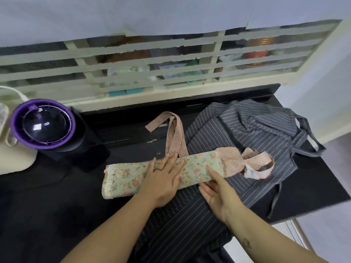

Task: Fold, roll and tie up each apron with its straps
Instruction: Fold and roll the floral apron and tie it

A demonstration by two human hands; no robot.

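The left hand's fingers (169, 161) lie straight and spread, pressing flat on the middle of the floral apron (123, 177); they grasp nothing. The left hand (161, 180) wears a ring and pins the cloth down. The right hand (218, 196) is also released, its fingers straight, with the fingertips touching the apron's near edge just right of the left hand.

The floral apron is folded into a long, narrow band lying across the black table (47, 205), its right half resting on a spread striped apron (256, 126). Pink dotted straps (174, 133) run away from the band's far edge, and a looser tangle of strap (259, 164) sits at its right end. Far to the band's left stands a purple-rimmed appliance (42, 124).

The folding looks done and rolling seems to be the step in hand. The next move likely calls for rolling the band tightly from one end while keeping the straps free, so they can wrap around the roll and be tied. The striped apron is not yet folded.
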